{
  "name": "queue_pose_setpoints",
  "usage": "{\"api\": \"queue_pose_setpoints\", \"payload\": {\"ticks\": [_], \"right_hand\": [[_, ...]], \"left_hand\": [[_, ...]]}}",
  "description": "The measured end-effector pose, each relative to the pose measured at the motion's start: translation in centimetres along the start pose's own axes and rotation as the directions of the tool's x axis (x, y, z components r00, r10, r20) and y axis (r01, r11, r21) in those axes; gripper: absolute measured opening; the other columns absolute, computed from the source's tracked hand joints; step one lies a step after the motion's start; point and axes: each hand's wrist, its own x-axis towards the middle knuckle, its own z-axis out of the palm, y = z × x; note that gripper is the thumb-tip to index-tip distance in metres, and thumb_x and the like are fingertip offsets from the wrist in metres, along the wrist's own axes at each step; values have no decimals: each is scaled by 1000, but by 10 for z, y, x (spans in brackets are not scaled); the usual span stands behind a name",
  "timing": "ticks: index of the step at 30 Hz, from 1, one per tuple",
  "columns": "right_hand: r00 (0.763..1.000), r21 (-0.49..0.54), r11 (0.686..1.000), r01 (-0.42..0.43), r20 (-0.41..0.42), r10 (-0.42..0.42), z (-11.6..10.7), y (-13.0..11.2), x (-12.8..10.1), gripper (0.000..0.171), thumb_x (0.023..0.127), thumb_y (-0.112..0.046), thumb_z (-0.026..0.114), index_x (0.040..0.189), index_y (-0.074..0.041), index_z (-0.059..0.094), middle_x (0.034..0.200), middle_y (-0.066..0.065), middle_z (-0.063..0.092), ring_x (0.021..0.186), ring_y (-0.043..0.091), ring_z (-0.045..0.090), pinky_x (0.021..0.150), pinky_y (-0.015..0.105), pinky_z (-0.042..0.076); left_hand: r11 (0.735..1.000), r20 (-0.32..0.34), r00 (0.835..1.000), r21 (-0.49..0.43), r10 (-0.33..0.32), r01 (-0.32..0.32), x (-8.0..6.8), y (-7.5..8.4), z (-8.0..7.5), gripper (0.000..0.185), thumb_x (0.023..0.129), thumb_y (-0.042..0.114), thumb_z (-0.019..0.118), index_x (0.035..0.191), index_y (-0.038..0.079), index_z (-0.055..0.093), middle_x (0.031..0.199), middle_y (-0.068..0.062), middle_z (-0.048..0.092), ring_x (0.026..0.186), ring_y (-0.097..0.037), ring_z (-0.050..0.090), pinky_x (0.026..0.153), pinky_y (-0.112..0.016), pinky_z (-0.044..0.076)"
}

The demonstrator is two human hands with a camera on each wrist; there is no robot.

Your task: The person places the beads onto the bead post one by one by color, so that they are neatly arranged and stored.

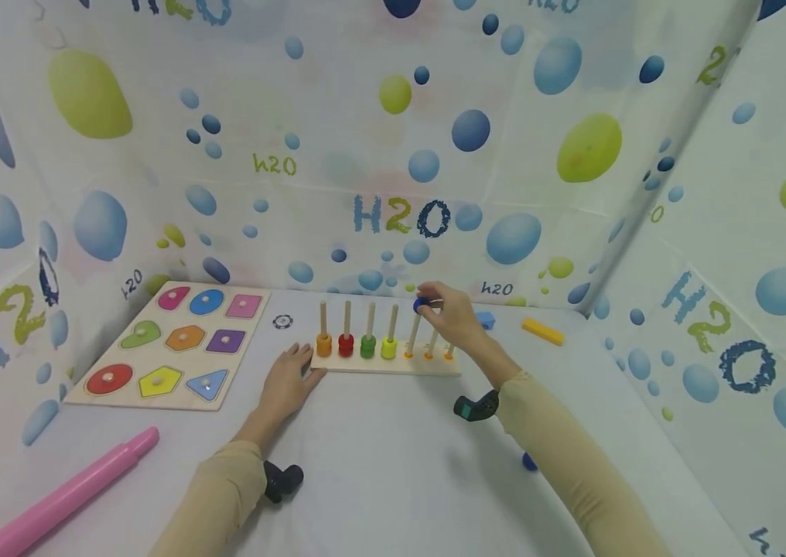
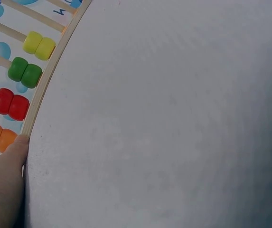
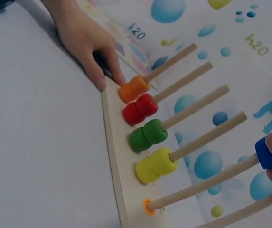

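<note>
A wooden peg board [image 1: 386, 367] with a row of upright pegs stands at the back of the table. Two beads each of orange [image 3: 134, 89], red [image 3: 140, 109], green [image 3: 148, 135] and yellow [image 3: 155, 165] sit low on its left pegs. My left hand [image 1: 288, 383] grips the board's left end, thumb at the front edge and fingers round the side. At the top of the fifth peg [image 3: 204, 184], my right hand [image 1: 452, 316] pinches a blue bead [image 3: 267, 154]. That peg's tip is hidden at the bead; its base shows bare wood round an orange ring.
Left of the board lies a shape puzzle [image 1: 180, 338] with knobbed pieces; a pink tube [image 1: 73, 491] is nearer me. A yellow block [image 1: 542, 331] and a blue block [image 1: 485, 319] lie at the back right. Another blue bead [image 1: 528, 462] is partly hidden by my right sleeve.
</note>
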Motion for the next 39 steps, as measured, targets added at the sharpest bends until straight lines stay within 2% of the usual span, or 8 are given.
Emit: {"api": "queue_pose_setpoints", "payload": {"ticks": [4, 10, 17, 23, 26, 31, 36, 39], "right_hand": [[1000, -17, 1000, -16, -1, 16, -1, 0, 0, 34, 86, -2, 66, 118, 1, 57, 109, 12, 66, 99, 20, 64, 85, 23, 53], [999, -13, 1000, 0, -52, -1, -7, 0, -3, 30, 86, -3, 67, 115, -1, 59, 107, 11, 67, 99, 20, 64, 85, 26, 54], [995, 40, 999, 30, -96, -26, -21, 2, -24, 25, 86, 0, 66, 111, 0, 62, 102, 11, 68, 96, 21, 64, 83, 27, 54], [996, 64, 998, -6, -84, 11, -38, 21, -67, 22, 85, -1, 67, 107, 0, 63, 99, 9, 69, 91, 21, 66, 79, 27, 56], [995, 88, 992, -95, -23, 97, -46, 34, -94, 23, 86, -3, 67, 108, 1, 63, 100, 8, 69, 91, 19, 66, 79, 26, 56], [976, 80, 974, -211, 75, 205, -62, 50, -139, 24, 88, -2, 65, 111, 3, 62, 101, 9, 69, 91, 21, 66, 79, 26, 56], [967, 54, 971, -232, 121, 225, -75, 63, -178, 23, 87, 3, 63, 110, 5, 61, 99, 16, 68, 91, 30, 65, 77, 33, 57], [956, 28, 969, -245, 174, 237, -84, 67, -197, 22, 88, -2, 64, 110, 2, 62, 98, 11, 69, 90, 23, 66, 76, 27, 57]], "left_hand": [[1000, 5, 1000, -1, -4, 4, 0, 1, 0, 62, 90, 34, 63, 135, -5, 47, 140, -23, 43, 133, -43, 32, 109, -56, 25], [1000, 9, 1000, -1, -9, 9, 0, 1, 1, 62, 90, 35, 63, 135, -4, 46, 141, -22, 43, 133, -42, 31, 109, -55, 25], [1000, 10, 1000, 4, -5, 5, 0, 0, 3, 62, 91, 35, 63, 136, -4, 46, 141, -22, 42, 133, -42, 30, 110, -55, 24], [1000, 9, 1000, 5, -6, 6, 0, 0, 2, 62, 91, 34, 63, 135, -5, 46, 141, -23, 42, 133, -42, 30, 109, -56, 24], [1000, 12, 1000, 7, -11, 10, 0, 0, 1, 62, 91, 35, 62, 136, -4, 45, 141, -23, 41, 133, -43, 30, 109, -56, 24], [1000, 7, 1000, 12, -7, 7, 1, 1, 0, 62, 91, 34, 62, 136, -5, 45, 140, -24, 42, 133, -43, 31, 109, -56, 24], [1000, 4, 1000, 15, -6, 6, 1, 0, 1, 62, 91, 34, 62, 136, -5, 45, 140, -24, 42, 133, -43, 30, 109, -56, 24], [1000, 6, 1000, 16, -3, 3, 1, 1, 1, 62, 91, 34, 63, 136, -5, 45, 140, -24, 42, 133, -43, 30, 109, -56, 24]]}}
